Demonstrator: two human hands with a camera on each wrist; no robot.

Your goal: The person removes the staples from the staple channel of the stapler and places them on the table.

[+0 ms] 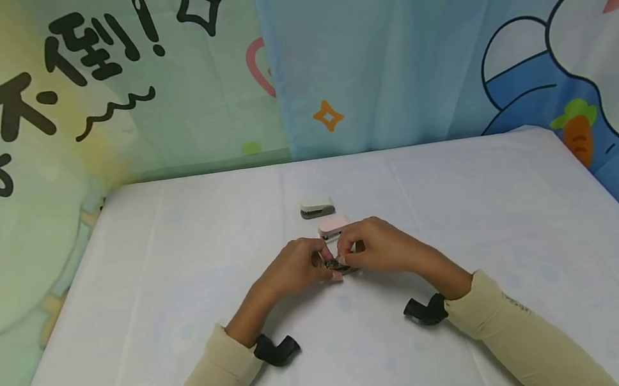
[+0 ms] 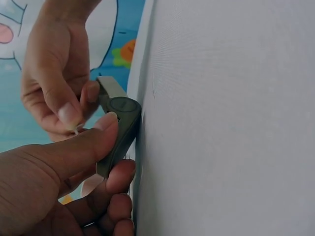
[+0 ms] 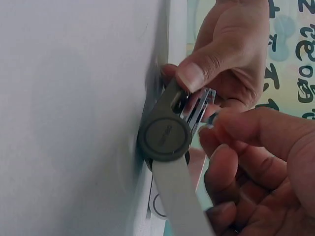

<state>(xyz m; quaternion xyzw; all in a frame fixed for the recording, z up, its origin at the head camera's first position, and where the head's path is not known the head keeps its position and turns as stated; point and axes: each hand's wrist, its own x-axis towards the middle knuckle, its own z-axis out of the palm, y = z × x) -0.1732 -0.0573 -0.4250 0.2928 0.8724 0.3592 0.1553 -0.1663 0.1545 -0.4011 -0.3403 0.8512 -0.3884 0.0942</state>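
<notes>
A small stapler with a dark grey-green base is swung open, its pale cover folded back from the round hinge. Thumb and fingers of my left hand grip the base at the end away from the hinge. Beside the bare metal staple channel, my right hand pinches a small shiny piece between thumb and finger; its kind cannot be made out. In the head view, the left hand and right hand meet close over the table, mostly hiding the stapler.
Just beyond the hands lies a pink stapler, with a white and grey stapler behind it. The white-covered table ends at a printed cloth backdrop. Black wrist straps show at both cuffs.
</notes>
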